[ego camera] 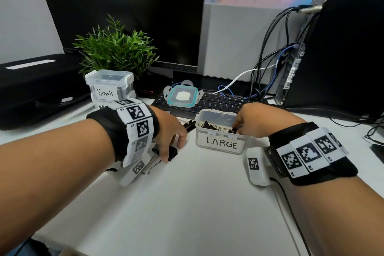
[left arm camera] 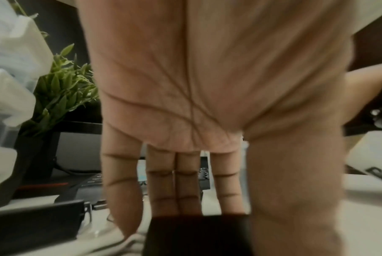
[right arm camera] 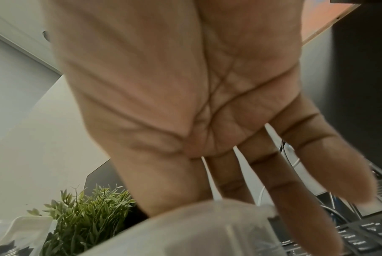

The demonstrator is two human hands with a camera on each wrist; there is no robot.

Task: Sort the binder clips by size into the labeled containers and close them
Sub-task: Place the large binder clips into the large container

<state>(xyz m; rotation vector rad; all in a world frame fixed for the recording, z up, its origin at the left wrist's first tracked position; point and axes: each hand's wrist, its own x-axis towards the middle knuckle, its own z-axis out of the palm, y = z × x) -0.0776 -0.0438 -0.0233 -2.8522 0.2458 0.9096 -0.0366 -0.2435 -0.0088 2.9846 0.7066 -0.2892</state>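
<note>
Landmark for all positions: the LARGE container (ego camera: 221, 131), lid off, on the white worktop (ego camera: 187, 203).

Right hand (ego camera: 252, 119): reaches over the right rim of the LARGE container, fingertips down inside. A dark clip with wire handles (ego camera: 235, 129) sits at those fingertips; whether the fingers pinch it or have let go I cannot tell from the head view. The right wrist view shows the fingers (right arm camera: 295, 173) extended downward, nothing visibly curled round anything. Other black clips (ego camera: 207, 125) lie in the container.

Left hand (ego camera: 169, 131): just left of the LARGE container, thumb and fingers bracketing a big black binder clip (ego camera: 171, 153) that lies on the worktop, wire handles trailing toward the wrist. The left wrist view shows straight fingers (left arm camera: 174, 181) behind the clip body (left arm camera: 196, 233) and the thumb alongside it: contact, grip not closed.

Another clip (ego camera: 189, 125) lies between the left hand and the container's left wall.

Small container (ego camera: 110, 86): far left of LARGE, lid on. The teal-rimmed lid (ego camera: 182, 95) rests on the keyboard (ego camera: 218, 102) behind LARGE.

Step in hand, my reading: loading large clips.

Notes for doing it well:
- Release low inside the container, so the clip does not bounce out.
- Left hand: pinch the black body, not the handles, which swing.
- Clear the right hand before the left brings its clip over the rim.
- Lay clips flat, or the lid may not seat.
</note>
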